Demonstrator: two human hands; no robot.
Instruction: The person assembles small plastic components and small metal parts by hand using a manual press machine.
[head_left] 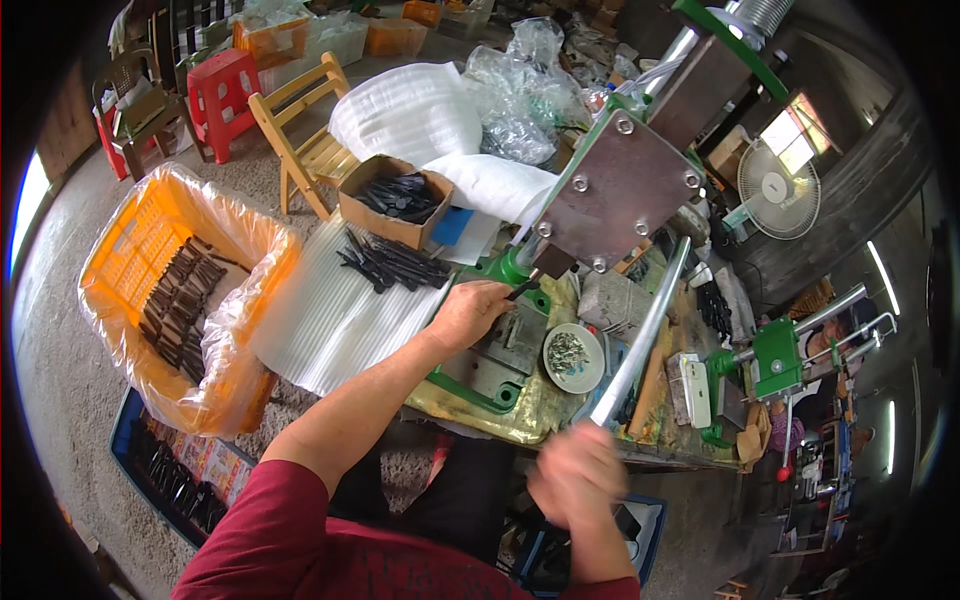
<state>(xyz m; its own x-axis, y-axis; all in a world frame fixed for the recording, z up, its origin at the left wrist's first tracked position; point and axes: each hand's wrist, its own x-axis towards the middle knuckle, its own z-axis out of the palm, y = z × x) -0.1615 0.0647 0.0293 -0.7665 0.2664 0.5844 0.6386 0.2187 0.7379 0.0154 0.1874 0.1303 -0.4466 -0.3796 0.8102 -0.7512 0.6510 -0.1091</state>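
My left hand (470,314) is closed on a slim black piece (522,288), held beneath the ram of a green hand press (615,185) and over its metal base. My right hand (578,478), smeared by motion, is wrapped round the lower end of the press's long silver lever (645,335). Beside the base sits a white bowl (598,375) of small metal parts. Left of the press, a pile of black pieces (385,268) lies on white foam sheet (325,325), and a cardboard box (392,227) behind it holds more.
At left stands an orange crate (125,245) lined with clear plastic, holding stacked brown pieces. A blue tray (130,435) of black pieces lies below it. A wooden chair (290,120), red stool (222,105) and fan (778,188) stand farther back. A phone (697,390) rests right of the lever.
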